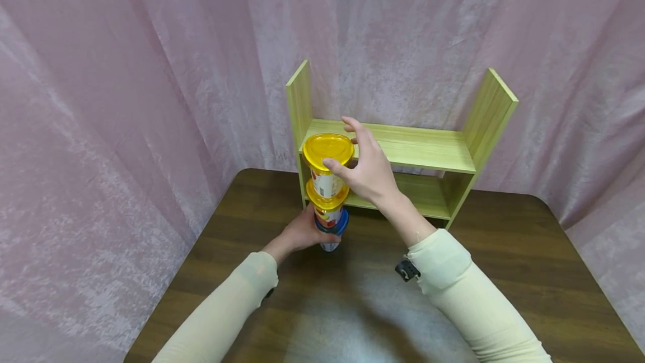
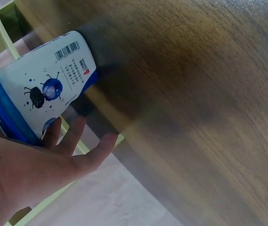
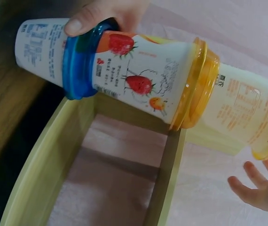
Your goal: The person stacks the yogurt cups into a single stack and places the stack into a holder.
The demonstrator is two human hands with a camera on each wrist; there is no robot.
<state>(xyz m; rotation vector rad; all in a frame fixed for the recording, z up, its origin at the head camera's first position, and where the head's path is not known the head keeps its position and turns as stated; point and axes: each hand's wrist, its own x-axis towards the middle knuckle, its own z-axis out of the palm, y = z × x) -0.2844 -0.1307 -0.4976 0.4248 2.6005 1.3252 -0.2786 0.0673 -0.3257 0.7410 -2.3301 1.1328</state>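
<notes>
Left hand (image 1: 301,231) grips blue-lidded white tapered cup (image 2: 54,89); right hand (image 1: 370,172), fingers spread, grips nothing: tilt could topple stacked yellow-lidded white cups (image 1: 326,184).

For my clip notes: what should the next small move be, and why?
Probably ease the right hand sideways, clear of the top cup: its fingers are spread beside that yellow lid, while the left hand grips the blue-lidded bottom cup. Three cups are stacked, so a brush could topple them.

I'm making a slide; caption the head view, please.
The left hand grips the blue-lidded bottom cup of three stacked; the right hand is beside the yellow-lidded top cup.
</notes>
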